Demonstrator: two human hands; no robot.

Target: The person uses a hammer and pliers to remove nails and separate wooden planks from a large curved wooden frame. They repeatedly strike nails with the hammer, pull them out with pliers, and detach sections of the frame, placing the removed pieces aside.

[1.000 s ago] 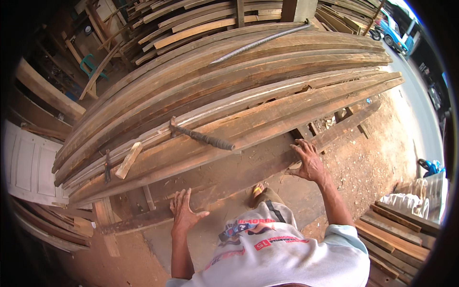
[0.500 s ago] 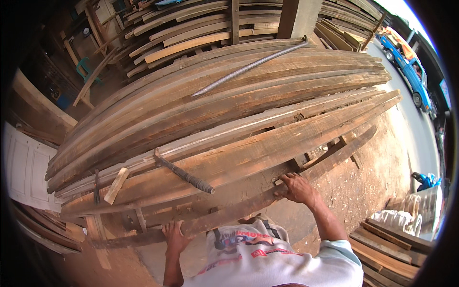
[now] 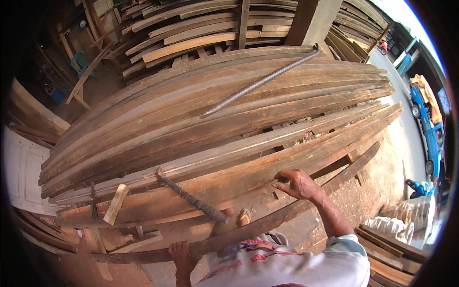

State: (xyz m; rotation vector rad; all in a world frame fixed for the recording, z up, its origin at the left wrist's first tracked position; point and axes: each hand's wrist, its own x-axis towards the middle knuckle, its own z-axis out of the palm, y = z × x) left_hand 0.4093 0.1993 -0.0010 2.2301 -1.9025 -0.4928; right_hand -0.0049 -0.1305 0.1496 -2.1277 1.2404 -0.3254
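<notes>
We stand in an open-sided timber yard, with a broad stack of long dark boards [image 3: 215, 119] spread before us at waist height and more lumber racked at twelve o'clock.

Our left hand [image 3: 180, 252], at six o'clock low in the view, is closed around the near end of a long narrow plank [image 3: 287, 216], fingers wrapped over its top edge. This plank runs from that hand up toward three o'clock, along the near edge of the stack and seemingly apart from it. Our right hand [image 3: 299, 184], at about four o'clock from the middle of the view, is half open, fingers spread and curled, fingertips resting on the wide board [image 3: 248, 179] just above the plank; it grips nothing that we can see. We judge that moving so long a plank well calls for both hands on it, well apart, so that the far end does not sag or swing, and for keeping it off the tools beside it.

Outward from the grip, a dark iron bar with a wrapped handle [image 3: 191, 197] lies across the wide board at seven o'clock from the right hand. A short pale wood block [image 3: 116, 203] lies farther on at nine o'clock. A long ribbed steel rod [image 3: 260, 82] rests on top of the stack toward twelve o'clock. A sandalled foot [image 3: 244, 217] shows below the plank. At three o'clock a blue truck [image 3: 428, 124] stands on the road.
</notes>
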